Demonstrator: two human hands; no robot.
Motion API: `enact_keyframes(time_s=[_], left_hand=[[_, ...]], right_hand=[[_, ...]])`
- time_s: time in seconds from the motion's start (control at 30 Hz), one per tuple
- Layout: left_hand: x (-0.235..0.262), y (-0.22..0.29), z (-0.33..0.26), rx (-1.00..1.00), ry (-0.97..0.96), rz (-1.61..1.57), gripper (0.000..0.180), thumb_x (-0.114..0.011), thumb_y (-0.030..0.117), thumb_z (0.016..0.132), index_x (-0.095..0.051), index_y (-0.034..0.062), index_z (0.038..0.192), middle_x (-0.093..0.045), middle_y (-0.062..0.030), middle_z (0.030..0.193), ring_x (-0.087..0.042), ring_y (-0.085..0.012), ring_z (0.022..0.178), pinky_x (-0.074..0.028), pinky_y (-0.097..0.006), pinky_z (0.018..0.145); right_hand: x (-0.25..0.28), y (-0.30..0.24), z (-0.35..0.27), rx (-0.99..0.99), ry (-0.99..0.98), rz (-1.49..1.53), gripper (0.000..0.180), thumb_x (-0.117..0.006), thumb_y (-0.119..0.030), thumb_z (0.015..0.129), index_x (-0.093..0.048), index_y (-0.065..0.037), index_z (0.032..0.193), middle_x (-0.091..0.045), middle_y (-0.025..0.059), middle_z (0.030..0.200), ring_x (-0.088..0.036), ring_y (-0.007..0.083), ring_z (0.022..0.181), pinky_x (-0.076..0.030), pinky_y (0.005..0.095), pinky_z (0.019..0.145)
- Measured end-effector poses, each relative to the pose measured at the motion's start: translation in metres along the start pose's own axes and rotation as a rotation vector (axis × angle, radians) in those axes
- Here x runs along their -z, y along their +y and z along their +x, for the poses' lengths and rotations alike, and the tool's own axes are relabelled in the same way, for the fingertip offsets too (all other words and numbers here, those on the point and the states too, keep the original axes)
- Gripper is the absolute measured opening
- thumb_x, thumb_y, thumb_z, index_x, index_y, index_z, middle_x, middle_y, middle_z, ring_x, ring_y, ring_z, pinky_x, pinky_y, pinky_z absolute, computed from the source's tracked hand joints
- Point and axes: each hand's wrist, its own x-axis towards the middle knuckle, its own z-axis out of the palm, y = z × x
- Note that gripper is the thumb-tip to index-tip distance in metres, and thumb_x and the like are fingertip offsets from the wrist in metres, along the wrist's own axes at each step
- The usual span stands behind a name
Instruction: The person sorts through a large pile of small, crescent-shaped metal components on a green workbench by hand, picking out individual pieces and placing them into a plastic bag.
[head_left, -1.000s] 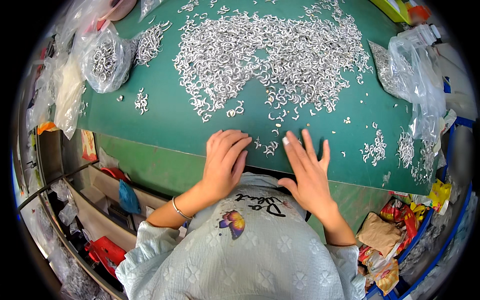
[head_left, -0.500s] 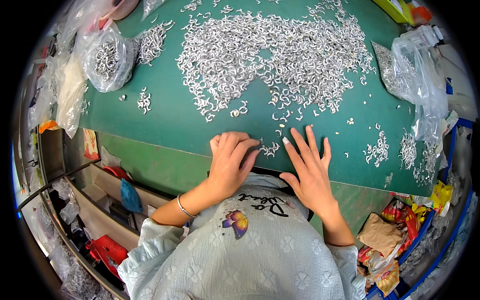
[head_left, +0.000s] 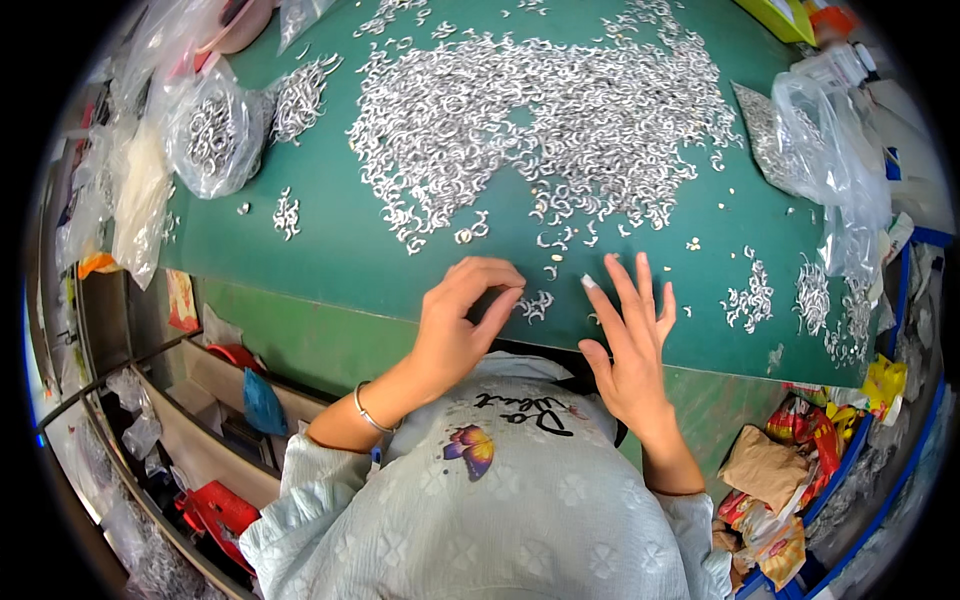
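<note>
My left hand [head_left: 462, 318] is at the near edge of the green tabletop, thumb and index fingertips pressed together in a pinch. Whatever lies between them is too small to make out. Right beside those fingertips is a little cluster of curved silvery pieces [head_left: 535, 306]. My right hand [head_left: 634, 345] hovers or rests to the right of the cluster with its fingers spread; nothing shows in it. A small pale piece [head_left: 594, 318] lies by its thumb and index finger. Beyond both hands spreads a large heap of the same crescent-shaped silvery pieces [head_left: 600, 110].
Clear plastic bags of pieces lie at the left [head_left: 215, 135] and right [head_left: 770, 135]. Small piles sit at the right [head_left: 750, 295] and left [head_left: 286, 215]. A pink basin [head_left: 240, 28] and yellow-green tray [head_left: 775, 18] stand far off. Open drawers [head_left: 235, 400] are below left.
My left thumb and index finger have closed into a pinch beside the cluster. My right hand has shifted slightly right, showing a small piece near its thumb.
</note>
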Motion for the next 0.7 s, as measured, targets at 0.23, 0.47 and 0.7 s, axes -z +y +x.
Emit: enact_keyframes(time_s=[0.23,0.47,0.7], left_hand=[[-0.007,0.015,0.010,0.345,-0.262,-0.549,0.033,-0.067,-0.003,0.087,-0.057,-0.0007,0.119,-0.070,-0.0068,0.087,-0.064,-0.0109,0.081,-0.049,-0.023,0.069],[-0.032,0.031,0.022,0.389,-0.381,-0.637,0.039,-0.067,-0.003,0.088,-0.053,-0.0047,0.125,-0.072,-0.0122,0.093,-0.066,-0.0123,0.085,-0.053,-0.025,0.076],[-0.049,0.044,0.034,0.373,-0.453,-0.694,0.035,-0.059,0.000,0.095,-0.053,-0.0044,0.129,-0.072,-0.0135,0.098,-0.068,-0.0155,0.091,-0.054,-0.028,0.083]], right_hand=[[0.013,0.000,0.000,0.103,0.171,0.144,0.039,-0.074,-0.019,0.078,-0.068,-0.006,0.114,-0.060,0.0083,0.130,-0.044,0.0351,0.133,-0.018,0.0557,0.111],[0.015,0.004,-0.002,0.030,0.328,0.342,0.017,-0.077,-0.011,0.077,-0.069,-0.009,0.093,-0.066,0.0012,0.095,-0.060,0.0236,0.107,-0.026,0.0493,0.106],[0.027,0.021,-0.007,-0.061,0.424,0.364,0.009,-0.076,-0.006,0.077,-0.070,-0.008,0.084,-0.067,0.0022,0.085,-0.062,0.0226,0.100,-0.029,0.0450,0.104]])
